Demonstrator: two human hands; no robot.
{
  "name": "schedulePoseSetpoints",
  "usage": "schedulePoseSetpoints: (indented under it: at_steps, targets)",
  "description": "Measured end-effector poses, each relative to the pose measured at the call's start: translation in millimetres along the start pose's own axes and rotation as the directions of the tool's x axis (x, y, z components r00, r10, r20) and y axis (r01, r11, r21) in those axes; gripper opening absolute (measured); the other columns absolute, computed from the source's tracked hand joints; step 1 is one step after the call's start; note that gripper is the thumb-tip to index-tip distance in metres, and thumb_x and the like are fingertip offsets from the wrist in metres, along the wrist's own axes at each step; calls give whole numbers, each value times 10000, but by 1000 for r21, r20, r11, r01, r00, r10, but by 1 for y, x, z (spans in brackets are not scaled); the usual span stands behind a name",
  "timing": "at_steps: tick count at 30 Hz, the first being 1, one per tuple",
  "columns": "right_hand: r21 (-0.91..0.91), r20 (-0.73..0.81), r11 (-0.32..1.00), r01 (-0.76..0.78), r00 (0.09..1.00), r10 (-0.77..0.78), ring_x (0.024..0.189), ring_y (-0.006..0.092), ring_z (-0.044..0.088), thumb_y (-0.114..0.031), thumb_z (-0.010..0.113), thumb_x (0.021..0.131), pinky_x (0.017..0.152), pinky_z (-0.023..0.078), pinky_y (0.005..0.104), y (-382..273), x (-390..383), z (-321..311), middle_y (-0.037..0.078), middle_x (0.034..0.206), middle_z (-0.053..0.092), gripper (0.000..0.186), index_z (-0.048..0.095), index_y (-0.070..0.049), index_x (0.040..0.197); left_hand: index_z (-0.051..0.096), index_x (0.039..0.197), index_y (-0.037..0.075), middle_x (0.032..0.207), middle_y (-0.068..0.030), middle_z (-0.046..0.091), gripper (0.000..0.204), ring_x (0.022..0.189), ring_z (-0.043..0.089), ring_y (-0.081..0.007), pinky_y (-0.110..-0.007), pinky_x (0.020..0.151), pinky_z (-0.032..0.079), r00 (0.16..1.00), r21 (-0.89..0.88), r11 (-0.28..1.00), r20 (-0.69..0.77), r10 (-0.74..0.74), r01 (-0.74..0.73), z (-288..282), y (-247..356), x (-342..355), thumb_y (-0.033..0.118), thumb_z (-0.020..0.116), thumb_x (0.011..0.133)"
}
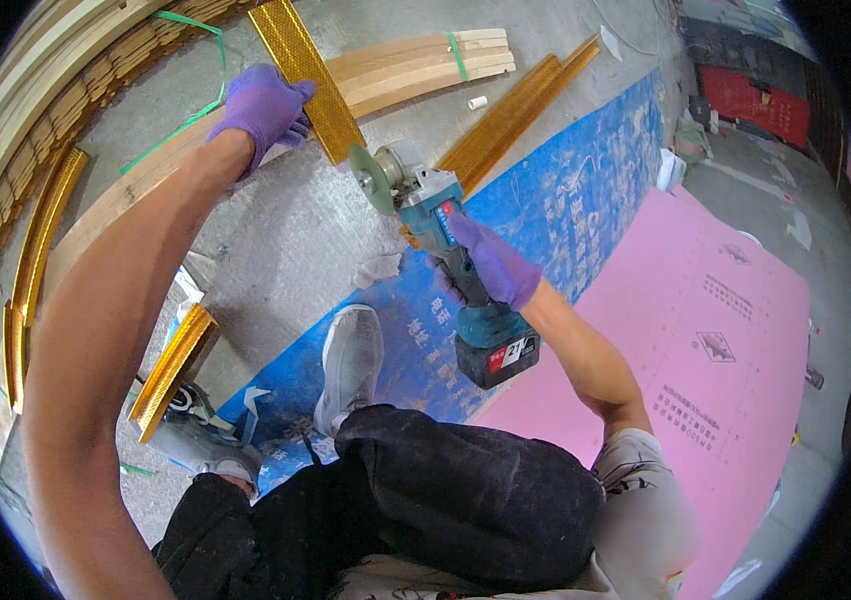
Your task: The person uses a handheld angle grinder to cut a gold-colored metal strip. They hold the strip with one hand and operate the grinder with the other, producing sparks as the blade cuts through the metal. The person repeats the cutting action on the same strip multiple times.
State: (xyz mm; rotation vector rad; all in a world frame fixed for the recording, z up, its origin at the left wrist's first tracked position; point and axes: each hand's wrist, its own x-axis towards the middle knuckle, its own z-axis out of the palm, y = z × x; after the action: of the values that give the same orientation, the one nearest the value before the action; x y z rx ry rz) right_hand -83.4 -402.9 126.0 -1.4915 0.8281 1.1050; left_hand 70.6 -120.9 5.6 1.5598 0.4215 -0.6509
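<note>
I see left grip pinching gold strip, which runs along its right side | right grip wrapped around grinder | disc up-left of right grip, by strip's near end

A grey concrete floor carries everything here, with pale scuffs across its surface. Spread on it is a blue printed sheet, dusty and marked, and along that sheet's edge a large pink sheet with dark print. Just beyond the blue sheet lie long gold patterned strips, side by side. Near them rests a small white cylinder, close to pale wooden boards bound by a green strap.
</note>
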Motion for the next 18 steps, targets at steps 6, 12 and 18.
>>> schedulePoseSetpoints:
  at_steps: [6,12,18]
  targets:
    - [-51,38,999,10,999,-8,520,196,612,-653,472,1031,472,503,337,-3,1,5,92,681,630,650,602,-17,1010,651,810,-25,670,-124,651,303,477,605,-183,-328,431,520,1000,37,999,25,15,-15,-2,-4,8,196,699,1011]
    - [-96,12,995,-16,1000,17,529,199,612,-662,449,1037,485,498,332,-9,1,9,98,686,630,672,595,-6,1014,625,820,-19,682,-128,653,291,488,611,-181,-327,428,515,999,40,999,37,10,-11,-4,-1,5,190,710,1004]
    - [-109,27,994,-11,1000,14,525,200,607,-649,458,1038,484,497,337,-6,5,7,99,681,626,657,602,-9,1006,621,816,-18,678,-125,656,295,494,621,-179,-320,426,515,1000,47,999,21,13,-14,-3,2,1,191,713,1003]
